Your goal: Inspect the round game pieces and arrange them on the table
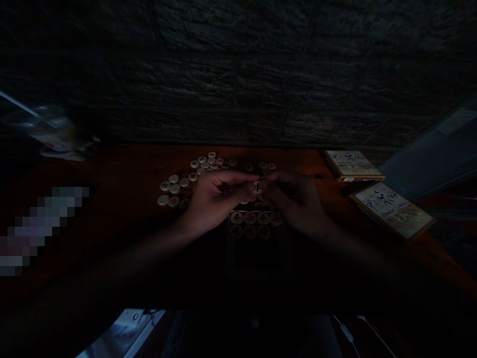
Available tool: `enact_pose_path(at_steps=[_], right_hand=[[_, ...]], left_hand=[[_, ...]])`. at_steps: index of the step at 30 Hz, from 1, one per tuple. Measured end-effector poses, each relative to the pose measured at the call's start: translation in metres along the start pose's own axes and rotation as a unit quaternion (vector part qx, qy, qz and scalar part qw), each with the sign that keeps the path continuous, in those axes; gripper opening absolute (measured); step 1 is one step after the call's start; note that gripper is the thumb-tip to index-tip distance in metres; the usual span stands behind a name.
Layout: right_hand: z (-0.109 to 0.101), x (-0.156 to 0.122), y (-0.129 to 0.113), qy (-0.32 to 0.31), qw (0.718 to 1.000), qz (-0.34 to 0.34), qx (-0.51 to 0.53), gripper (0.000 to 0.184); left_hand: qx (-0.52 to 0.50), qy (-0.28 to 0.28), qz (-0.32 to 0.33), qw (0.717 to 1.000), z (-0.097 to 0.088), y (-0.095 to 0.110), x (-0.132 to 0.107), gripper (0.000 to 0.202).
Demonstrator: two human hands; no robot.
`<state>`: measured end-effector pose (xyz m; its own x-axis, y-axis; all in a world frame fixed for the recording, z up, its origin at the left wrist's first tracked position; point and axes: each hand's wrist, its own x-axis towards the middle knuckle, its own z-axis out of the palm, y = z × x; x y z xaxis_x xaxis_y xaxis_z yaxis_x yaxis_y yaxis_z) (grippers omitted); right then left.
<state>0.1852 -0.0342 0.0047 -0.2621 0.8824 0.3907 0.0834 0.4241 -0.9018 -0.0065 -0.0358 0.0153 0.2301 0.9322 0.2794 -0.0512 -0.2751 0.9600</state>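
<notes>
Between the fingertips of both my hands is a round Chinese chess piece [257,187] with a dark character on its face. My left hand [214,196] pinches it from the left, and my right hand [298,199] meets it from the right with bent fingers. Just below them lies a shallow tray [229,253], its lower part lost in shadow. Two rows of chess pieces [250,218] with black and red characters sit at its far end. Loose pieces [174,189] are scattered beyond and left of my hands, some face up and some blank; my hands hide part of them.
Two flat printed boxes, one [354,165] behind the other [395,209], lie at the right of the wooden table [122,169]. A clear plastic bag or wrapper [55,134] stands at the back left. A dark stone wall [238,84] rises behind the table.
</notes>
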Motion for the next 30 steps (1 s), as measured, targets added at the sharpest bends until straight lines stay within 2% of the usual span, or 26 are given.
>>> enact_pose_path(at_steps=[7, 11, 18, 21, 30], right_hand=[[-0.0002, -0.0004, 0.0000, -0.001, 1.000, -0.012, -0.007, 0.014], [0.0003, -0.0009, -0.0001, 0.006, 1.000, 0.003, -0.007, 0.016], [0.0015, -0.0012, -0.0002, 0.014, 0.998, 0.026, 0.054, 0.022], [0.0015, -0.0010, -0.0006, 0.017, 0.998, 0.015, 0.052, 0.021], [0.0019, -0.0003, -0.0026, 0.007, 1.000, 0.008, 0.006, 0.018]], left_hand=[[-0.018, -0.001, -0.005, 1.000, -0.0001, -0.0025, -0.0008, 0.017], [0.007, -0.003, 0.004, 1.000, -0.0015, -0.0027, -0.0016, 0.018], [0.023, -0.047, 0.037, 0.998, -0.0002, -0.0007, -0.0044, 0.026], [0.024, -0.056, 0.051, 0.997, 0.0000, -0.0008, -0.0039, 0.029], [0.024, -0.003, 0.044, 0.999, -0.0015, -0.0035, 0.0003, 0.025]])
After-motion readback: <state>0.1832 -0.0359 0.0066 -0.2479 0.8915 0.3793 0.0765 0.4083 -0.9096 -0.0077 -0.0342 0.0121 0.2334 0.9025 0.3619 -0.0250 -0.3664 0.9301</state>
